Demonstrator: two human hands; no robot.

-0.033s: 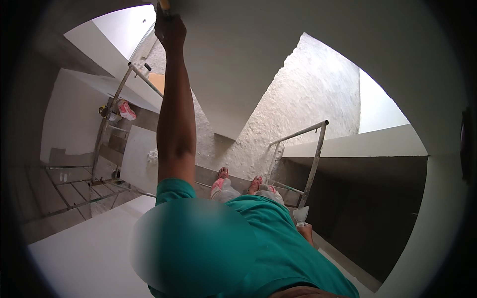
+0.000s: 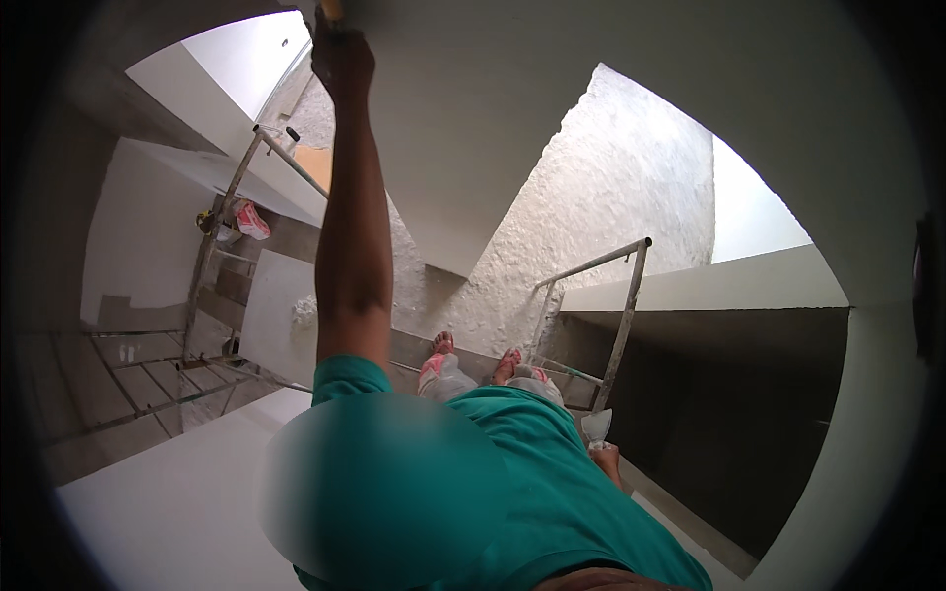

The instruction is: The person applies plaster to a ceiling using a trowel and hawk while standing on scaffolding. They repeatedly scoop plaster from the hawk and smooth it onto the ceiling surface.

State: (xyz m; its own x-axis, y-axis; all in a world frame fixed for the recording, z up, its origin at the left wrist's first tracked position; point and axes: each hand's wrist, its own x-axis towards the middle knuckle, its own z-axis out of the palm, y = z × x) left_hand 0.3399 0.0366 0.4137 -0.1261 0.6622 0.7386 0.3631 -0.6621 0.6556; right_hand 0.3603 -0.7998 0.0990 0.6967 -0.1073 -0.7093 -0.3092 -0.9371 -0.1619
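Note:
My left arm reaches up along the left of the view. At its end my left hand (image 2: pixel 343 69) is closed around a tool with a tan handle (image 2: pixel 332 10); the rest of that tool is cut off or lost in shadow at the upper edge. Low at my right side, partly behind my green shirt, is my right hand (image 2: pixel 606 457). Its fingers are closed on a putty knife (image 2: pixel 596 426) with a whitish, flared blade pointing up in the picture. Both my feet (image 2: pixel 506 366) stand below, with pale, pink-marked trousers above them.
Paint-spattered metal frames rise at the left (image 2: pixel 222 202) and right (image 2: pixel 627 315). A pink-and-white bag (image 2: pixel 252 220) lies by the left one. A rough white textured surface (image 2: pixel 631 177) spreads beyond my feet. At the right a deep dark recess (image 2: pixel 709 404) sits under a pale ledge (image 2: pixel 709 284).
My raised left arm and the tan-handled tool have shifted slightly to the right. My right hand and the putty knife keep their place.

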